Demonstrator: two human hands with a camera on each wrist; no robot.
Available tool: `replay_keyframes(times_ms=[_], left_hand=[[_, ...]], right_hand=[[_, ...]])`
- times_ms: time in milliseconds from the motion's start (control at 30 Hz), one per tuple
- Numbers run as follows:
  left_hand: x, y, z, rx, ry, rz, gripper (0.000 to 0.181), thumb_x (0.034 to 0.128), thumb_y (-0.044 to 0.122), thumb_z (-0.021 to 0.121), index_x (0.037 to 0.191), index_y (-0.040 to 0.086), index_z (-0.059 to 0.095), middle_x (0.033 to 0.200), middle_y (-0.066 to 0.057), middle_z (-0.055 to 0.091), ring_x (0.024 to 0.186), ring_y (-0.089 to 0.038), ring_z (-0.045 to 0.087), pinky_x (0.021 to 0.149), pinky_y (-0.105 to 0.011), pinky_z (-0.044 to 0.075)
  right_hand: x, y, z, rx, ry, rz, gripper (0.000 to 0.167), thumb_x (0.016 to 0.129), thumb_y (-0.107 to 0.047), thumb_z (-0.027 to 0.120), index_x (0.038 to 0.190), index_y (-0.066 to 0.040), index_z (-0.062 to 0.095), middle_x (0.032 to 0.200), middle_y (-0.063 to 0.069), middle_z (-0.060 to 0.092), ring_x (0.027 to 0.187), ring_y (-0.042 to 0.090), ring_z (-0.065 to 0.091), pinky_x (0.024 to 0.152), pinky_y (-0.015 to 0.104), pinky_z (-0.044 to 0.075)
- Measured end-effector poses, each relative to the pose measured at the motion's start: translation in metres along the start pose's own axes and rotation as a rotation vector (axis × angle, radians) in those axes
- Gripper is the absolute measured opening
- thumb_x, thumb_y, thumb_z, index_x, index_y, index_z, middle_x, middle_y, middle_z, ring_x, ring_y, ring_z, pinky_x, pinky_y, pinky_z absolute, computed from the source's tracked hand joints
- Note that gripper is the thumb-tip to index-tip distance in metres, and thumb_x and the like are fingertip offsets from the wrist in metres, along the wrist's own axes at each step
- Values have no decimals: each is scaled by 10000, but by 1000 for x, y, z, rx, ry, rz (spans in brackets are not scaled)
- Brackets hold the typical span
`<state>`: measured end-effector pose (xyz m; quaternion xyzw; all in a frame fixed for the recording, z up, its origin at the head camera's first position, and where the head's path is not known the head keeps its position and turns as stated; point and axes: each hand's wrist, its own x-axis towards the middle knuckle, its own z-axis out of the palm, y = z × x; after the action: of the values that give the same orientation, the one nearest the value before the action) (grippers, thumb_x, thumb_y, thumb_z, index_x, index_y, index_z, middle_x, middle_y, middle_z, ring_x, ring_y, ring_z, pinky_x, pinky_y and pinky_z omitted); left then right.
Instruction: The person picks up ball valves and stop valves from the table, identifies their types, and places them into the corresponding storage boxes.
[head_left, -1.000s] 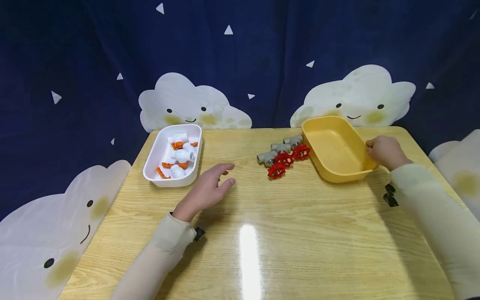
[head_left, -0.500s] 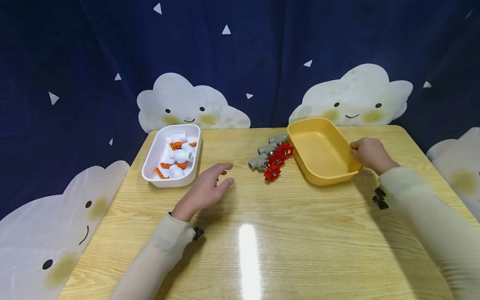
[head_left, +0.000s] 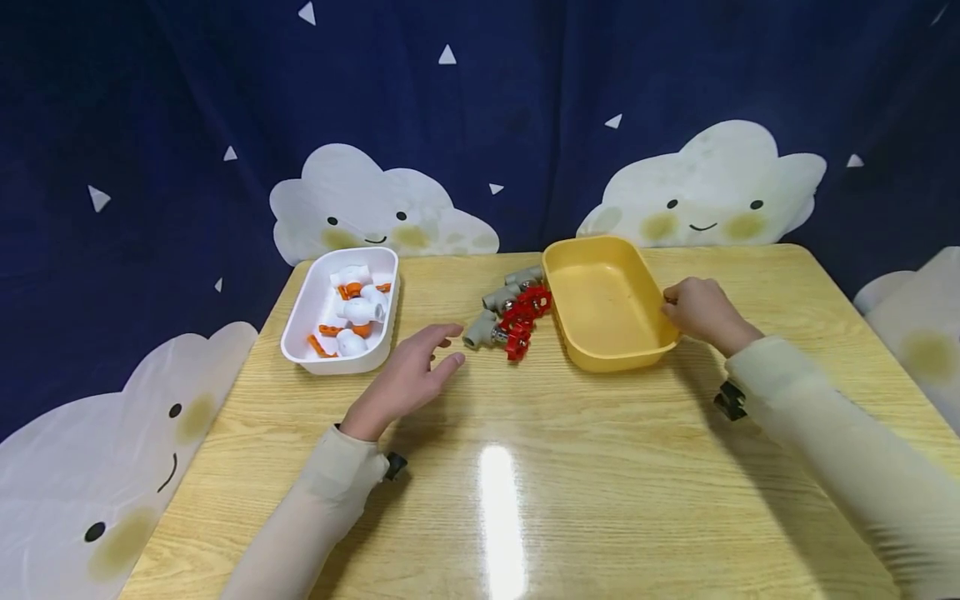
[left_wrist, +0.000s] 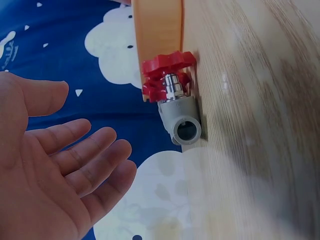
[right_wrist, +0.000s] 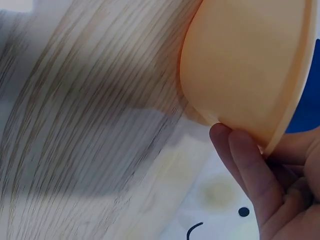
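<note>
My right hand pinches the right rim of a yellow plastic bin; in the right wrist view its fingers lie against the outer wall, partly out of sight behind the rim. Against the bin's left side lie three grey pipe valves with red handwheels, in a slanted row. My left hand hovers just left of the nearest valve, palm turned inward and fingers relaxed, holding nothing. The left wrist view shows that hand apart from a grey valve on the table.
A white bin at the back left holds several white valves with orange handles. Both bins stand on a wooden table, near its back edge. Behind hangs a dark blue curtain with clouds.
My right hand has slid the yellow bin to the left. The grey valves have shifted left with it, closer to my left hand, which has stayed nearly still.
</note>
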<state>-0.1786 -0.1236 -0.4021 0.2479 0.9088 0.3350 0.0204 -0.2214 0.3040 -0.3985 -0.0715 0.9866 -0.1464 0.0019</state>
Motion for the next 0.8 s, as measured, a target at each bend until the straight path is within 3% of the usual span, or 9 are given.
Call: replay_keyframes(times_ms=[167, 367, 533, 667, 733, 800], left_hand=[[0, -1, -1, -9, 1, 5, 459, 999, 269, 561, 1410, 70, 517, 1417, -104, 572, 1242, -295, 592, 981, -471, 516], [1, -2, 0, -2, 5, 11, 455, 998, 260, 567, 1398, 49, 527, 1402, -111, 583, 1231, -302, 598, 969, -475, 521], [2, -3, 1, -7, -1, 6, 452, 1001, 265, 564, 1403, 63, 526, 1417, -102, 572, 1241, -292, 591, 971, -477, 520], [3, -4, 1, -15, 0, 8, 445, 1000, 264, 564, 1392, 56, 535, 1411, -113, 576, 1239, -306, 591, 969, -478, 518], [4, -4, 0, -7, 0, 6, 448, 1001, 271, 560, 1395, 60, 534, 1414, -110, 574, 1238, -302, 592, 966, -472, 519], [5, -3, 0, 0, 3, 2, 442, 999, 275, 563, 1390, 69, 540, 1409, -100, 578, 1230, -295, 597, 959, -464, 521]], right_hand=[[0, -9, 2, 22, -32, 9, 226, 972, -111, 577, 797, 12, 649, 673, 116, 633, 566, 191, 534, 536, 284, 409], [-3, -19, 1, 135, -113, 19, 204, 958, -106, 598, 905, 60, 705, 748, 153, 718, 577, 186, 668, 533, 289, 529], [-3, -21, -4, 172, -193, 42, 226, 952, -139, 611, 911, 61, 708, 701, 106, 721, 602, 207, 702, 561, 298, 564], [3, -16, -16, 163, -303, 81, 379, 991, -247, 577, 1158, 85, 656, 954, 236, 738, 750, 265, 721, 644, 363, 581], [10, -15, -23, 176, -367, 107, 492, 1011, -286, 544, 1299, 113, 558, 1118, 277, 693, 852, 300, 716, 694, 407, 590], [18, -16, -28, 206, -412, 129, 504, 1024, -294, 512, 1327, 108, 529, 1162, 277, 662, 908, 319, 697, 717, 414, 592]])
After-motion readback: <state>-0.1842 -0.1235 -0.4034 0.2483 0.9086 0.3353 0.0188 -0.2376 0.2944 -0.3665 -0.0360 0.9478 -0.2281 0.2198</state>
